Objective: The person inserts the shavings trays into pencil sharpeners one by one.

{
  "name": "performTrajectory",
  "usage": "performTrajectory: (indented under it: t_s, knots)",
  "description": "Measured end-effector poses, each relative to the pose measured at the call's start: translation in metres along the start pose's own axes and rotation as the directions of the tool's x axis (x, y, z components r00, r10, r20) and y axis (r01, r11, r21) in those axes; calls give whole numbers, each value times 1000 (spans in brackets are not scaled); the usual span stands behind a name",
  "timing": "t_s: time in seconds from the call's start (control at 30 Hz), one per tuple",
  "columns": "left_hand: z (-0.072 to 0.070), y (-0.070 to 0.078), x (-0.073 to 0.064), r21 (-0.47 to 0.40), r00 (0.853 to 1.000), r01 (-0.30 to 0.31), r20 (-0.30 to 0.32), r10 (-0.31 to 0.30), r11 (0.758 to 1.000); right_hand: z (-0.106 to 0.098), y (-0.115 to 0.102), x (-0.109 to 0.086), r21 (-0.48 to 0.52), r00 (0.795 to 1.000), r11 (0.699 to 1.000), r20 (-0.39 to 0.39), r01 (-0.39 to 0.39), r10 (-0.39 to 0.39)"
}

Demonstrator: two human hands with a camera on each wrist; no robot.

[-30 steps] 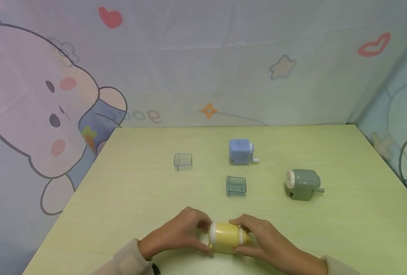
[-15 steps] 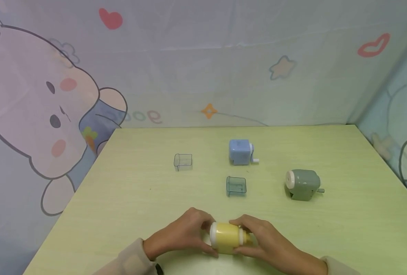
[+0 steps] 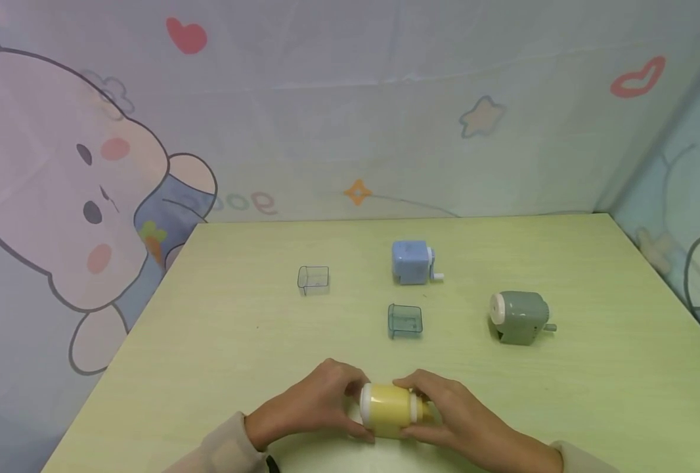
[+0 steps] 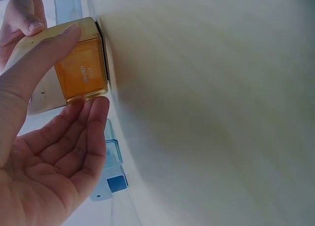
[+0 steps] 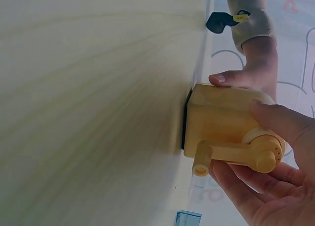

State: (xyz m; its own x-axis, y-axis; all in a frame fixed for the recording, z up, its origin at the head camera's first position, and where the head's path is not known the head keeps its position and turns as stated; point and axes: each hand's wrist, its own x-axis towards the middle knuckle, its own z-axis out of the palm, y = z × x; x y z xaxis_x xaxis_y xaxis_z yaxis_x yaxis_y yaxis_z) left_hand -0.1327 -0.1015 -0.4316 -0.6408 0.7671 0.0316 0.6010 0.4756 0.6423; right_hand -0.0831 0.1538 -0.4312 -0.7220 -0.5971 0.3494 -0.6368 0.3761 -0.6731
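Note:
A yellow crank pencil sharpener (image 3: 390,408) stands at the table's near edge between both hands. My left hand (image 3: 320,402) holds its white front end, thumb on one side and fingertips on the other. In the left wrist view the clear shavings drawer (image 4: 84,71) sits within the sharpener's front, looking orange, beside the left thumb. My right hand (image 3: 459,417) grips the rear of the body between thumb and fingers. The right wrist view shows the crank handle (image 5: 229,152) at that end, close to the right fingers.
A blue sharpener (image 3: 410,263) stands toward the back, and a grey-green sharpener (image 3: 521,318) to the right. Two loose clear drawers lie on the table (image 3: 208,341): a colourless drawer (image 3: 314,279) at left and a teal drawer (image 3: 406,320) nearer the middle. A printed cloth (image 3: 326,98) hangs behind.
My left hand has moved slightly right, and the drawer edge that stuck out of the yellow sharpener's front has gone in. The right hand stays in place.

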Motion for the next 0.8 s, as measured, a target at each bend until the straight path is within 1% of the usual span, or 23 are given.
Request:
performTrajectory:
  t_s: [0.2, 0.43, 0.57, 0.8]
  knots:
    - [1, 0, -1, 16, 1000, 8, -1, -8, 1000, -1, -1, 0, 14, 1000, 1000, 6, 7, -7]
    - [1, -1, -3, 76, 1000, 7, -12, -7, 997, -1, -2, 0, -4, 1000, 1000, 1, 18, -18]
    - [2, -1, -4, 89, 1000, 6, -12, -5, 996, -1, -2, 0, -10, 1000, 1000, 0, 23, -23]
    - [1, 0, -5, 107, 1000, -1, -8, 2, 994, -2, 0, -3, 9, 1000, 1000, 22, -2, 2]
